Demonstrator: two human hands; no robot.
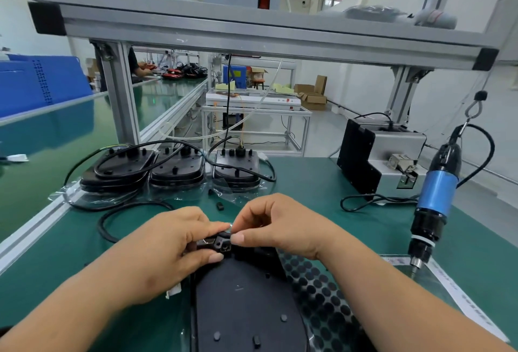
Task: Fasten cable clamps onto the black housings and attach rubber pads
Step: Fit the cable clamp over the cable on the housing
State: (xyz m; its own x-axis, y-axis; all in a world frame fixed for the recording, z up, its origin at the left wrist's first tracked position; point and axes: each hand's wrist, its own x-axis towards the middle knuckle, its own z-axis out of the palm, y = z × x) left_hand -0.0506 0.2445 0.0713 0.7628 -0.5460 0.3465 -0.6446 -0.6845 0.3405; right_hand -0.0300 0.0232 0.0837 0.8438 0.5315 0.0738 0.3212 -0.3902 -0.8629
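At housing (246, 304), L hand (168, 250) (+R hand (280, 225)) pinches clamp (220, 242).

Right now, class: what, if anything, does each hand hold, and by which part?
Both pinch the cable clamp at the far end of the housing: the left hand its left side, the right hand its right end.

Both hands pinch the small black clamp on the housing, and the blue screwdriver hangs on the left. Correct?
No. The head view shows the blue screwdriver hanging on the right. The left hand and right hand do pinch the clamp on the housing.
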